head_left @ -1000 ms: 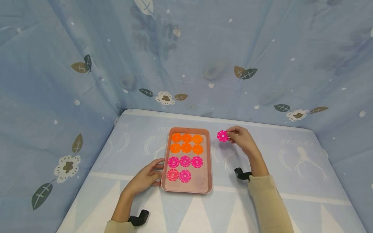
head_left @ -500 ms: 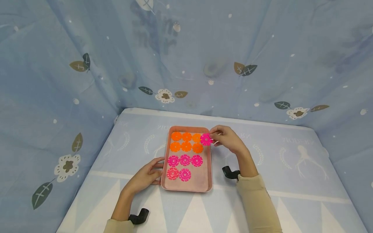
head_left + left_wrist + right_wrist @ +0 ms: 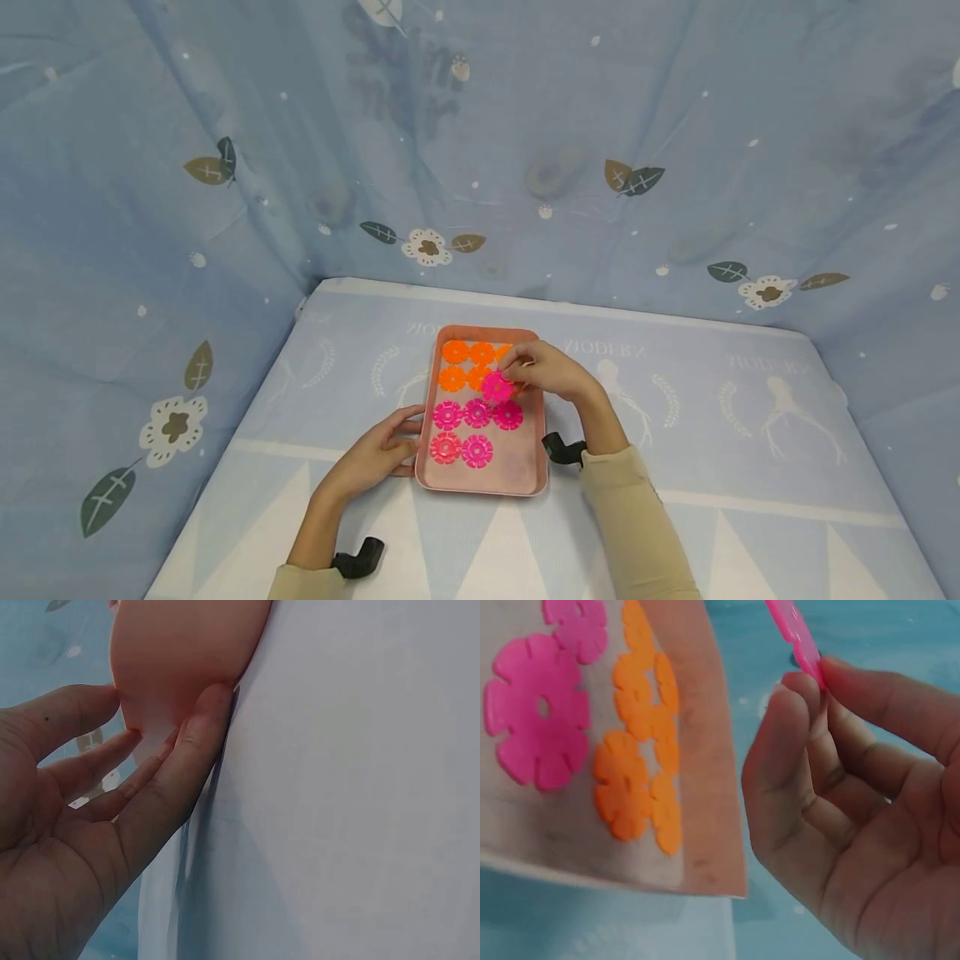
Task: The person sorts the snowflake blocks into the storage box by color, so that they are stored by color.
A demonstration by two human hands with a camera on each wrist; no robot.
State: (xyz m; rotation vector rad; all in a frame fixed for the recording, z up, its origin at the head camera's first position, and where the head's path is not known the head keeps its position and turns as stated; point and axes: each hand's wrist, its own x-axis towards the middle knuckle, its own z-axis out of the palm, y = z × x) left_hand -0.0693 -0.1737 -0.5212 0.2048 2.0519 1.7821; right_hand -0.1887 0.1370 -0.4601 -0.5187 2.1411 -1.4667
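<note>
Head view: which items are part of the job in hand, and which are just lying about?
In the job:
- pink disc, pinched by the right hand
- tray, steadied at its edge by the left hand
- orange discs and pink discs laid in rows in the tray

Just there:
- patterned table cover
- blue leaf-print backdrop

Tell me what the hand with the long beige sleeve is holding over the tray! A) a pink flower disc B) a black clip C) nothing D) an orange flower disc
A: the right hand pinches a pink flower disc between its fingertips above the pink tray, and the right wrist view shows the same pink disc edge-on, held by thumb and fingers.
</note>
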